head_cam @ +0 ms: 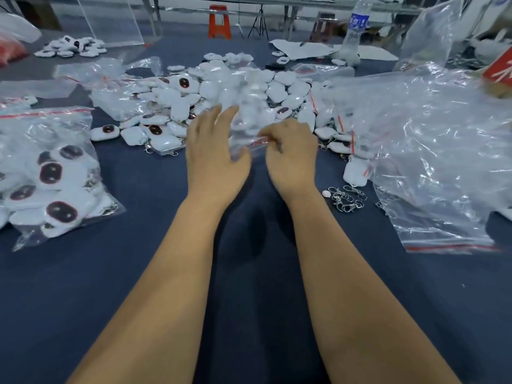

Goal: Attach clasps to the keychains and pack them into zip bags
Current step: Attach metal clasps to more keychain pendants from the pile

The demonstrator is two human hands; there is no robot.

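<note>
Both bare forearms reach forward over a dark blue table (249, 273). Between the 2 hands is a small clear zip bag (243, 134) with a red seal strip, held just above the cloth in front of the main heap of white keychains (235, 87). The right hand (291, 153) pinches the bag's near edge, its fingers curled tight on the plastic at the red strip. The left hand (216, 153) is spread loose, fingers extended along the bag's left side and the thumb touching its lower edge; whether it truly grips the bag cannot be told because of blur.

The heap of keychains sits mixed with crumpled clear bags, some pieces showing a dark red oval face. To the left lies a filled zip bag (52, 184) packed with keychains. To the right, a small cluster of loose metal clasps (346, 199) rests on the cloth, just beside a large pile of empty zip bags (432, 151). A water bottle (357, 26) stands at the far side.
</note>
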